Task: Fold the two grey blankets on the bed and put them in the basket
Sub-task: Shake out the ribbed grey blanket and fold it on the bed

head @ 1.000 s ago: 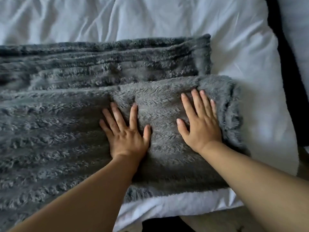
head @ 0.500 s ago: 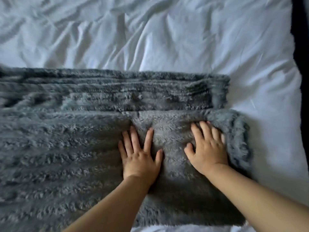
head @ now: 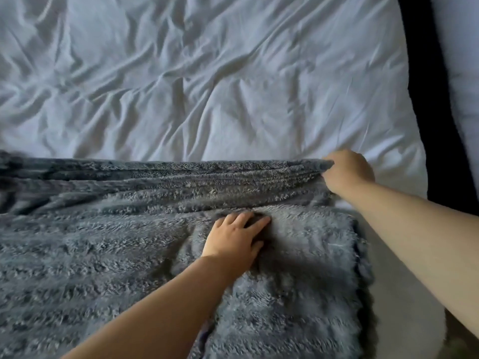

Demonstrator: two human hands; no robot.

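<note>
Fingers of the right hand clench the two-o'clock corner of the grey blanket on the bed, apparently to fold it, while the left hand, fingers released, pins its middle.

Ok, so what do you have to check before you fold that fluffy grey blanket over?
1. Right hand has hold of the far corner of the grey blanket: ok, its fingers are curled round the corner.
2. Left hand pins the blanket down: ok, it rests on top, near the middle.
3. Blanket lies smooth: not ok, long ridges bunch along its far edge.
4. Blanket's left end is lined up: cannot tell, it runs out of the picture.
5. Near right edge stays on the white sheet: ok.
6. Basket is ready nearby: cannot tell, none is in view.
</note>
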